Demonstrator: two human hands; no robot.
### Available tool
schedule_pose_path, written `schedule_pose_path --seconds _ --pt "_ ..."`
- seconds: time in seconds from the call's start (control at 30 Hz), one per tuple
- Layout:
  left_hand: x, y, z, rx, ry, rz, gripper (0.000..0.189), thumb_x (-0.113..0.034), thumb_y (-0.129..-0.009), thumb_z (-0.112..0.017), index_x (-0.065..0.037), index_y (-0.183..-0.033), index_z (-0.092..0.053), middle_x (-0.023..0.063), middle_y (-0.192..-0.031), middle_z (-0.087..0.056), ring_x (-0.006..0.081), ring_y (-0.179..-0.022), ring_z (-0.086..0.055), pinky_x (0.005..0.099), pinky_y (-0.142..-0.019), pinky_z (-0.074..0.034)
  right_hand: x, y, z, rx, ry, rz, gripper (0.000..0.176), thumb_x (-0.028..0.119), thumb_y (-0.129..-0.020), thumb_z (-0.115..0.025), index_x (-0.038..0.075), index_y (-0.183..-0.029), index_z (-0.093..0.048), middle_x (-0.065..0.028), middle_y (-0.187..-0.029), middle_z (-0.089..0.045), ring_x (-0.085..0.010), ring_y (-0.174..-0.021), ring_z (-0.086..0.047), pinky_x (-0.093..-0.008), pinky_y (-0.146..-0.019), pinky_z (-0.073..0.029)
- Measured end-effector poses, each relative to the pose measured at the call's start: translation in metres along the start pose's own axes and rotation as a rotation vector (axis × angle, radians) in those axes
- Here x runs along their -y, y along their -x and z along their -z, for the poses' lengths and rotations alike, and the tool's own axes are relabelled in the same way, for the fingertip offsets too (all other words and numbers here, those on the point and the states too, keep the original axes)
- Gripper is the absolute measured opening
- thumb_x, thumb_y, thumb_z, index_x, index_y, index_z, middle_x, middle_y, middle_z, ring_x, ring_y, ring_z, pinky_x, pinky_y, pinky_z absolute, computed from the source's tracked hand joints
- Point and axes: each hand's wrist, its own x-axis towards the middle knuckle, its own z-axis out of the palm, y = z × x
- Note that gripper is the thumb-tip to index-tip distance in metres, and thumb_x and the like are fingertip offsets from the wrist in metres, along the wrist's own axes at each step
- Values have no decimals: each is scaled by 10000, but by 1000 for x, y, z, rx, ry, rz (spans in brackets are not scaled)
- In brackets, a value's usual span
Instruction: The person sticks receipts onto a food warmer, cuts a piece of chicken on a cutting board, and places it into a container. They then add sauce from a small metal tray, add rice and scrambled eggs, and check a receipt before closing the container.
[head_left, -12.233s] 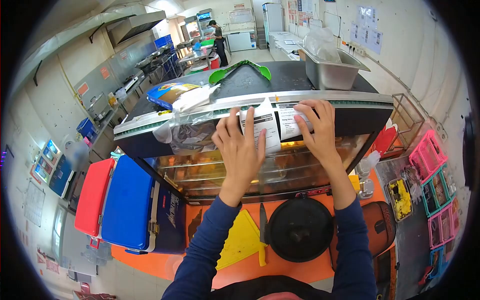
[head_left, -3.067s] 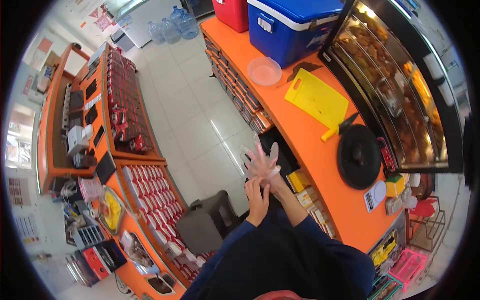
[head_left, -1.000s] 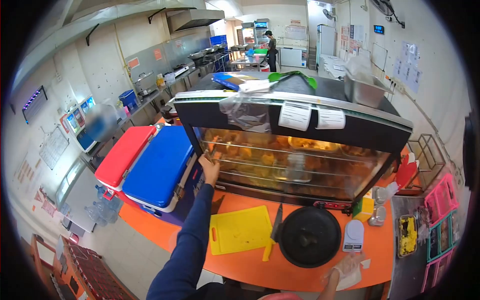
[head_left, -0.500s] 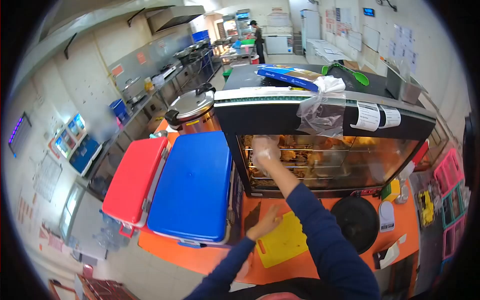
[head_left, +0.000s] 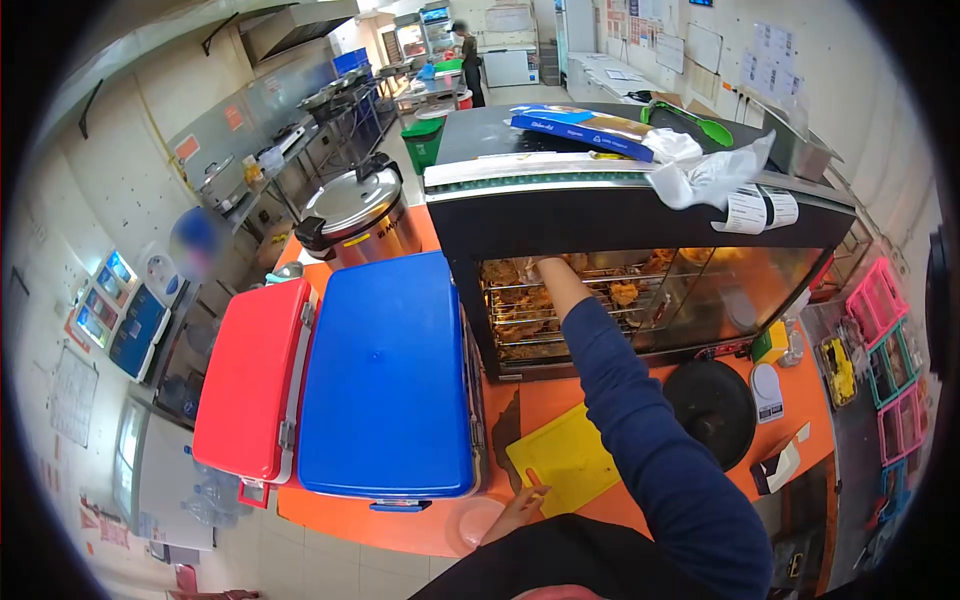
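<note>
My right hand (head_left: 541, 268) reaches through the opening of a lit glass food warmer (head_left: 600, 372), at the upper rack on the left. Clear plastic shows at the hand, and its fingers are hidden among pieces of fried chicken (head_left: 624, 293), so what it grips, if anything, does not show. Low in the view, my left hand (head_left: 512, 515) is at the near left corner of a yellow cutting board (head_left: 572, 462), fingers extended and holding nothing visible. Beside it is a clear plastic bowl (head_left: 472, 524).
A blue cooler (head_left: 385, 370) and a red cooler (head_left: 250, 380) stand left of the board, with a metal rice cooker (head_left: 360, 215) behind. A round black lid (head_left: 712, 412) and a small white scale (head_left: 767, 390) lie right. Green tongs (head_left: 700, 124) rest on the warmer.
My right hand has gone deeper into the warmer. My left hand has drawn back toward my body, to the board's near corner. The plastic bag on the warmer's top edge has shifted right.
</note>
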Motion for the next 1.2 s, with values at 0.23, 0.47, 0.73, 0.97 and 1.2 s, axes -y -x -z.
schedule_pose_path --seconds 0.23,0.47,0.73,0.97,1.2 --pt "-5 -19 6 -226 -113 -247 272 -156 -987 -482 -1 -1203 -542 86 -1061 -613 128 -947 -599 272 -860 -440 -1 10 -18 -87 -542 -88 447 157 -810 -670 12 -1211 -535 -93 -1158 -599 -214 -1036 -569 -403 -849 -454" --pt "40 -15 -16 -144 51 -136 266 -176 -982 -501 -47 -1207 -559 70 -1113 -616 144 -984 -579 276 -854 -442 -33 150 1 -174 -814 -87 325 102 -838 -678 -33 -1120 -589 -75 -951 -634 -187 -839 -621 -301 -749 -517" --pt "46 2 -24 -118 -71 -43 264 -165 -968 -510 -32 -1186 -577 79 -1099 -630 164 -994 -577 291 -871 -450 -348 275 156 397 -120 -539 307 111 -786 -691 16 -1072 -630 -95 -1092 -659 -216 -929 -646 -297 -815 -511" --pt "44 -15 -29 -95 -95 -12 266 -149 -959 -511 -35 -1191 -575 92 -1129 -626 194 -1042 -584 311 -896 -455 -356 268 162 1098 1316 -46 245 93 -786 -583 42 -1011 -666 -149 -1002 -674 -322 -913 -645 -403 -766 -509" --pt "54 -8 -17 -163 -76 10 256 -144 -957 -516 -46 -1185 -576 78 -1114 -632 183 -1044 -589 297 -889 -455 -293 322 177 -73 1420 -141 492 186 -853 -559 38 -1314 -468 -122 -1173 -589 -265 -1038 -577 -373 -879 -459"
